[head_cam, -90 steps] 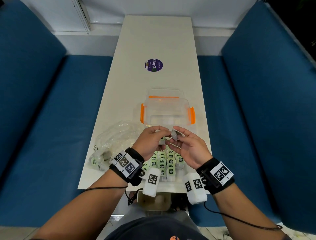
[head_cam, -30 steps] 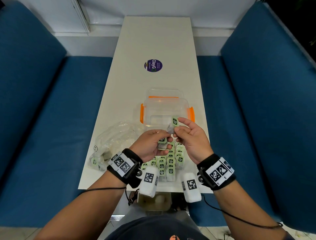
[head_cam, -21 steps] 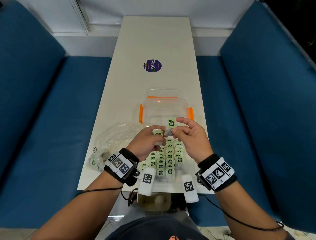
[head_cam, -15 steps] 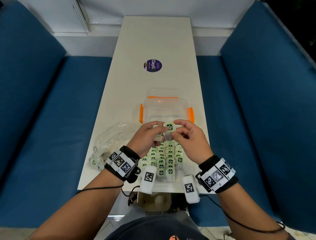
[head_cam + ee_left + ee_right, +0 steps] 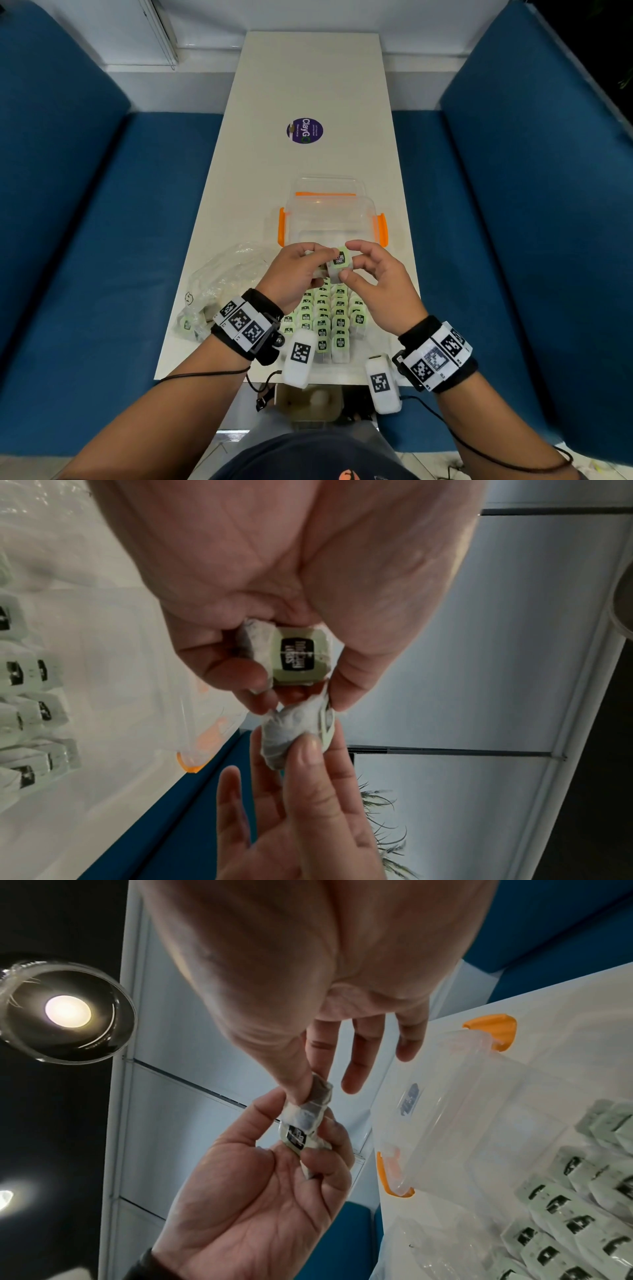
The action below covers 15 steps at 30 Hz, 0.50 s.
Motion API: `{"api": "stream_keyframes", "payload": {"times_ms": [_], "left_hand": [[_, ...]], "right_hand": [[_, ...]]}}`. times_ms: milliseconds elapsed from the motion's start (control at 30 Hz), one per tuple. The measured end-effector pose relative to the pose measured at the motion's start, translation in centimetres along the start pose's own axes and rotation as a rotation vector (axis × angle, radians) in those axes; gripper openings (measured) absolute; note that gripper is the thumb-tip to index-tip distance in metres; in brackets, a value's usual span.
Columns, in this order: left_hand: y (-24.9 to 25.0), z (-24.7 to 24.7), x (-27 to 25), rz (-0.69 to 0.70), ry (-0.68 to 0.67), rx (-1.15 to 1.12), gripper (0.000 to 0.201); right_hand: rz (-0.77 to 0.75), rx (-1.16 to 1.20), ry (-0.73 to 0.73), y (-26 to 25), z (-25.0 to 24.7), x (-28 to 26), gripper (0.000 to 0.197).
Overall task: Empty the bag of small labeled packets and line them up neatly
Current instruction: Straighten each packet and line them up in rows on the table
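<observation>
- The left hand (image 5: 294, 274) pinches one small labeled packet (image 5: 301, 658) between thumb and fingers, above the counter (image 5: 308, 85).
- The right hand (image 5: 380, 284) pinches a second packet (image 5: 340, 265) by thumb and forefinger, its other fingers spread; the two packets touch.
- Rows of packets (image 5: 329, 318) lie below the hands.
- The plastic bag (image 5: 226, 277) lies to the left, some packets inside.
- A clear box with orange clips (image 5: 330, 212) stands just beyond.

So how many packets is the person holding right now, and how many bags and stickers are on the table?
Held packets: 2, first packet in the left hand, second packet in the right hand
Plastic bag: 1
Purple sticker: 1
Total: 4
</observation>
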State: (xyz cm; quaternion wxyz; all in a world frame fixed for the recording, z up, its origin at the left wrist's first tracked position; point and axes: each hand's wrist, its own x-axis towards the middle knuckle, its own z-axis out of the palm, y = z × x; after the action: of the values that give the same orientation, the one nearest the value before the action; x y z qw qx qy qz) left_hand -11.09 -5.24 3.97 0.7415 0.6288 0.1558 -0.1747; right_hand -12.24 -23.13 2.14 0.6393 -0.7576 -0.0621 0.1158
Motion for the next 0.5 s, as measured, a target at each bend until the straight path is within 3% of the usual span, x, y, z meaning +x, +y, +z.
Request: {"api": "stream_keyframes", "payload": {"times_ms": [300,500], "left_hand": [[-0.4,0.2,0.1,0.064,-0.011,0.135,0.019],[-1.0,0.3,0.7,0.042,-0.025,0.182,0.015]], "right_hand": [[0.022,0.032,-0.012,0.5,-0.5,-0.5,0.037],[0.057,-0.116,-0.011,1.6,-1.4,-0.6,0.014]]}}
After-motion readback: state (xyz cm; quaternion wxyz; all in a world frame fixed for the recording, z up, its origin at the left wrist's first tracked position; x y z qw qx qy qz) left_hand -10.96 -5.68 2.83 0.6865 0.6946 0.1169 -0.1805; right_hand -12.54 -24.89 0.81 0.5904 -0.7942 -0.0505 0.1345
